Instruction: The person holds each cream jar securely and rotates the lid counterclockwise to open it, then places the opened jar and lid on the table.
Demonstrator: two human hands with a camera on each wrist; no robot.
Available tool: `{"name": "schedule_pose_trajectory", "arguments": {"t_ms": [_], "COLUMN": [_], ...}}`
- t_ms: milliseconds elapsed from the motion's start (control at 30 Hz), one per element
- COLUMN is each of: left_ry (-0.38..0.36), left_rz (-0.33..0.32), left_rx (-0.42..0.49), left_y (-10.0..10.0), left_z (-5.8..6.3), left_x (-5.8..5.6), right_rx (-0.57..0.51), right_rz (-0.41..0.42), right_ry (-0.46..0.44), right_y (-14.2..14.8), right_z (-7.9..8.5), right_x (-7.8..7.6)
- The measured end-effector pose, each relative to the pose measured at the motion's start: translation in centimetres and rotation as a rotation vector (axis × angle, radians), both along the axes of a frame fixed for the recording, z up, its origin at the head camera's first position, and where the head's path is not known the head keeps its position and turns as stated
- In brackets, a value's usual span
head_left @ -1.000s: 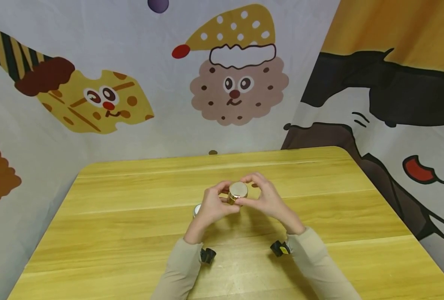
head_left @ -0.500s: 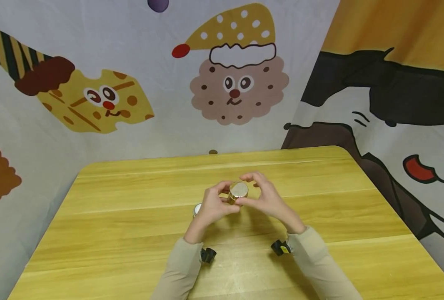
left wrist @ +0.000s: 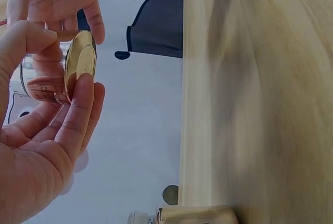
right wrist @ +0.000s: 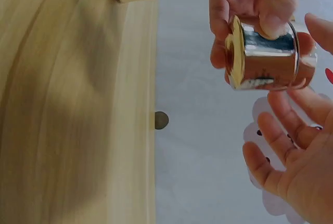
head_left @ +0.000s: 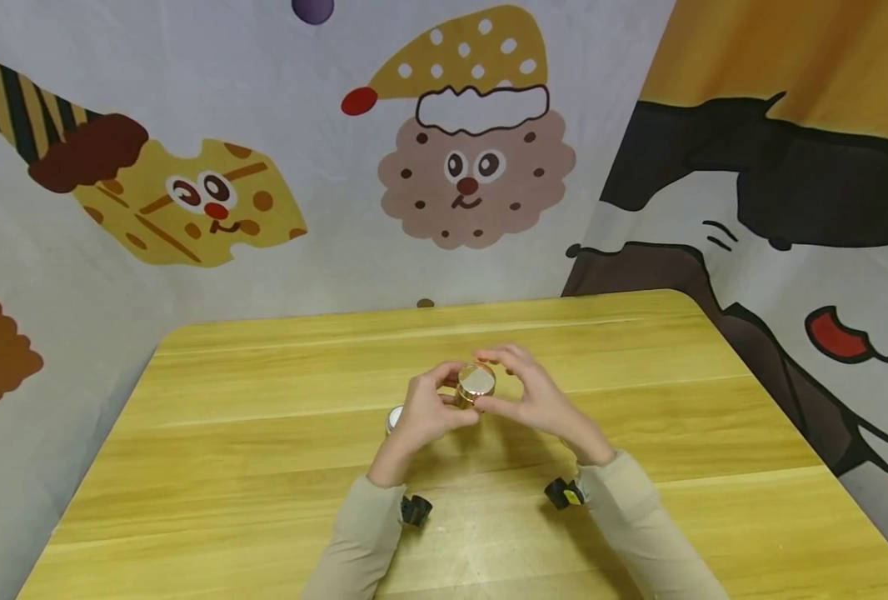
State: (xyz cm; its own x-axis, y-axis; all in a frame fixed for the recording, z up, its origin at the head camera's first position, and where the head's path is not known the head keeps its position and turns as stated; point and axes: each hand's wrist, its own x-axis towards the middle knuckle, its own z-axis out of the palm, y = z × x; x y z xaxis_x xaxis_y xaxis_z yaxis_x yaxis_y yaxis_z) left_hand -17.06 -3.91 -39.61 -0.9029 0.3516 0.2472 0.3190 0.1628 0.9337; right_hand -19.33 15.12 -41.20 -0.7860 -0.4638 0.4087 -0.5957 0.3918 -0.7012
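Observation:
A small shiny gold jar is held above the table, its round flat lid facing up. My left hand grips the jar's body from the left; in the left wrist view its thumb and fingers wrap the gold wall. From the right, my right hand has thumb and index finger curled about the lid's rim. The right wrist view shows its fingers beneath the lid end and its thumb at the other side. A second jar with a white top stands on the table, partly hidden by the left hand.
The wooden table spreads beneath both hands. Behind it hangs a white cloth printed with cartoon figures. Small black wrist cameras sit at both sleeve cuffs.
The right hand's thumb and index finger shift slightly at the lid's rim, and its wrist moves a little to the right. The left hand and the jar stay almost still.

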Motion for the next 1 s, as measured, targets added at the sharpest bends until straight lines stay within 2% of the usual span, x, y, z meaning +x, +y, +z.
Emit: {"name": "schedule_pose_trajectory", "arguments": {"t_ms": [67,267,333,567,767,900,1000], "left_ry": [0.0,-0.022,-0.022,-0.017,0.004,0.002,-0.007], "left_rz": [0.0,-0.016,-0.021,-0.023,0.001,-0.003,-0.008], "left_rx": [-0.009,0.006,0.014,0.021,0.002,0.006,0.014], "left_y": [0.0,0.0,-0.1,-0.2,-0.1,-0.1,-0.2], "left_z": [0.0,-0.1,-0.2,-0.4,-0.3,-0.3,-0.4], "left_x": [0.0,-0.1,-0.1,-0.3,-0.3,-0.3,-0.4], "right_rx": [0.008,-0.009,-0.022,-0.033,-0.01,-0.018,-0.025], "right_rz": [-0.028,-0.077,-0.07,0.01,-0.041,-0.068,-0.047], "right_ry": [-0.015,-0.052,-0.047,-0.001,-0.023,-0.018,-0.012], "right_y": [-0.2,-1.4,-1.4,-1.1,-1.3,-1.0,-0.5], "right_z": [0.1,3.2,3.6,3.4,3.2,1.5,0.2], "right_x": [0.2,1.7,1.8,1.7,1.6,0.7,0.0]}}
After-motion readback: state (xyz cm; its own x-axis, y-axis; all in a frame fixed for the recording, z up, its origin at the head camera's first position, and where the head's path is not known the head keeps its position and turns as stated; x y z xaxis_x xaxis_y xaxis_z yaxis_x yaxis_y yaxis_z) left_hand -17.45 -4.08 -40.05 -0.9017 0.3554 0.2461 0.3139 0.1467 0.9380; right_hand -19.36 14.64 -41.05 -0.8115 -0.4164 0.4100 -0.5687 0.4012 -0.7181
